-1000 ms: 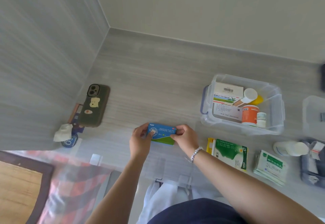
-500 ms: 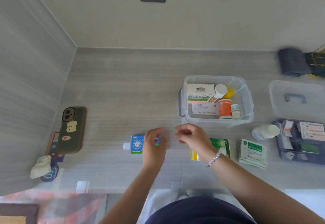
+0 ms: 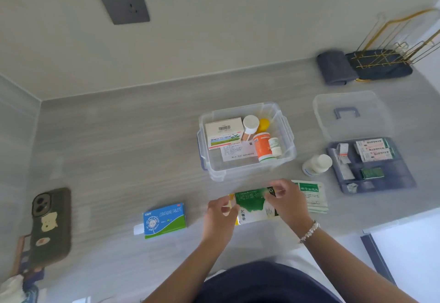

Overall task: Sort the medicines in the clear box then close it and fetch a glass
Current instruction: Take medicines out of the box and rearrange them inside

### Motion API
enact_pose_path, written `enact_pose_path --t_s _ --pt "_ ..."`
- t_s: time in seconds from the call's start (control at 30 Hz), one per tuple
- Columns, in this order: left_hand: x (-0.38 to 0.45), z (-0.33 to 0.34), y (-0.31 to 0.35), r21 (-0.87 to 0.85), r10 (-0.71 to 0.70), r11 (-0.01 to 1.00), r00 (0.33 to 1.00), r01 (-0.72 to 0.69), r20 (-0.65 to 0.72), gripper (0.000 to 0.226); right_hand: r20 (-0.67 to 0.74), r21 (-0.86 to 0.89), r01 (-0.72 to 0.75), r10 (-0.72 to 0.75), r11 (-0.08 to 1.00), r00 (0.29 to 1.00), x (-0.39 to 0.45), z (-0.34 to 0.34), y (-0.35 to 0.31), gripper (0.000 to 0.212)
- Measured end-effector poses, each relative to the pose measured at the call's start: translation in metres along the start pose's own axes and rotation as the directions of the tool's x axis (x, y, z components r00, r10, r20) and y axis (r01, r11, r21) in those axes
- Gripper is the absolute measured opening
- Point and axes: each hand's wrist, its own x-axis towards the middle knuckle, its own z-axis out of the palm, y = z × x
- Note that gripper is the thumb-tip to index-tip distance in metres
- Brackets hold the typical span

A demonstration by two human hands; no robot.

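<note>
Since the earlier frame, the blue tablet box has been set down flat on the bench, well left of both hands, which have been moved onto the green-and-white medicine box. Its left end is pinched by the left hand, fingers curled, forearm angled up from the near edge. Its upper right corner is gripped by the right hand, wrist bent, a bead bracelet worn. The clear box is seen open just beyond, bottles and cartons inside.
</note>
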Motion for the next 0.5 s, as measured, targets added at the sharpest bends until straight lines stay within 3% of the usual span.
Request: enact_pose_path --t_s 0.33,0.5 --pt "-0.008 -0.001 0.021 0.050 0.070 0.996 0.997 -0.072 0.033 0.023 0.147 -0.038 -0.087 0.091 0.996 0.985 0.001 -0.002 0.004 0.046" --pt "-0.022 -0.034 0.047 0.052 0.160 0.986 0.986 -0.158 -0.045 0.029 0.178 0.045 0.013 -0.021 0.999 0.984 -0.013 -0.032 -0.025 0.046"
